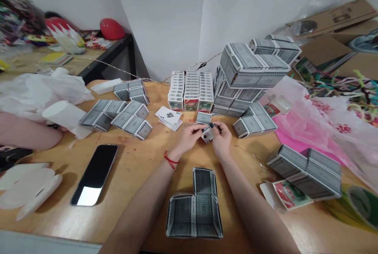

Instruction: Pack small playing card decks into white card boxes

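Observation:
My left hand (191, 136) and my right hand (222, 139) meet at the middle of the table, fingers closed on a small playing card (207, 136) whose white face is partly covered by them. Just beyond the fingertips is a grey-backed card piece (203, 118); whether it joins the held card I cannot tell. Loose playing cards (169, 115), an ace of spades on top, lie left of it. Between my forearms stands an L-shaped block of folded cards (195, 210). Three rows of card boxes (191, 90) stand behind my hands.
A tall stack of card blocks (239, 80) rises at the back right, with more card blocks (130, 118) at left. A phone (96, 175) lies left of my forearm. An opened card box (286, 195), tape roll (354, 206) and pink plastic bag (321, 116) occupy the right.

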Tool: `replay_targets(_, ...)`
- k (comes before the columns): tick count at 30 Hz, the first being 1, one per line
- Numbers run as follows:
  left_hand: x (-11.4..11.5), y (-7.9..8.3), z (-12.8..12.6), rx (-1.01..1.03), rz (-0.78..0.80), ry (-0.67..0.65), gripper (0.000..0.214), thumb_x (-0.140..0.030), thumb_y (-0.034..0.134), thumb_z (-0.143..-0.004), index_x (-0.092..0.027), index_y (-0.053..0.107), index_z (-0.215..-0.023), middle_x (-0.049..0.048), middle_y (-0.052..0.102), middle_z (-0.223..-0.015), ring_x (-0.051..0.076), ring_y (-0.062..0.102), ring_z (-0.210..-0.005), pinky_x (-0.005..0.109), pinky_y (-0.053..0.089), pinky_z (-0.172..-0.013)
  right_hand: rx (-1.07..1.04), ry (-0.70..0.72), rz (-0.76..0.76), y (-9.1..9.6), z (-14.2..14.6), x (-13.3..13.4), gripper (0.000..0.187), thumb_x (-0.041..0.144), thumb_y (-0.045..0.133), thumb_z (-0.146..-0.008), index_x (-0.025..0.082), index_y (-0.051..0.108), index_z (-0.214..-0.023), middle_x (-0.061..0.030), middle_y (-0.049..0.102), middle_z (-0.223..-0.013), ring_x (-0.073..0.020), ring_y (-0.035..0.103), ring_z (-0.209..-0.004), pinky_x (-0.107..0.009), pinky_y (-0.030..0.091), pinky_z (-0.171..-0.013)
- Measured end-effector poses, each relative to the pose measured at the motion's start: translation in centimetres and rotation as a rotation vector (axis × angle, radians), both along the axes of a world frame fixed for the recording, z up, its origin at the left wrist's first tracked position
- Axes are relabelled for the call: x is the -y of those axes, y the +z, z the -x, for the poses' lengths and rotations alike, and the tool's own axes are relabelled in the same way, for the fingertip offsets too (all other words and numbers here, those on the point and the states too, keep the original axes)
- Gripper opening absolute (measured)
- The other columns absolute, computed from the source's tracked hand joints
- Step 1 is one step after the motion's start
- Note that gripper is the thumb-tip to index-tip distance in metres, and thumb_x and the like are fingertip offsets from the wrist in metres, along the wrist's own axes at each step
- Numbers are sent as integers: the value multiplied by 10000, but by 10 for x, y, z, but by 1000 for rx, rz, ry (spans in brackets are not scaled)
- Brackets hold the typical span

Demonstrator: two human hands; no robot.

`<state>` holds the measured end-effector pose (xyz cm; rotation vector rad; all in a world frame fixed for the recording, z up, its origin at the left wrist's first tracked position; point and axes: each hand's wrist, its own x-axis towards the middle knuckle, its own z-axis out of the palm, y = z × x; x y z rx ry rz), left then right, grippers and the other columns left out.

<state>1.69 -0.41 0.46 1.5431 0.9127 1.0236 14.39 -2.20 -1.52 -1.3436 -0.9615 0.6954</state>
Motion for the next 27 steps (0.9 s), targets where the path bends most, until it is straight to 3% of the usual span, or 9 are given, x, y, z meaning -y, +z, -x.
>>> replay_targets(19,-2,-4,3,-117,-82,-11,306,-137,474,-745,-194,653,-987,39,640,-947,148,569,-878,291,455,-798,5,-6,0,0,1,0,125,259,508,-707,167,573,-763,-12,577,-737,-137,516,-690,-275,398,-681)
replay_targets(27,0,0,-1,-77,16,49,244,-191,485,-768,-166,640,-955,44,659,-944,149,589,-857,277,464,-775,-37,-7,0,2,-1,-1,132,288,490,-728,171,532,-773,4,544,-708,-125,489,-654,-259,392,-644)
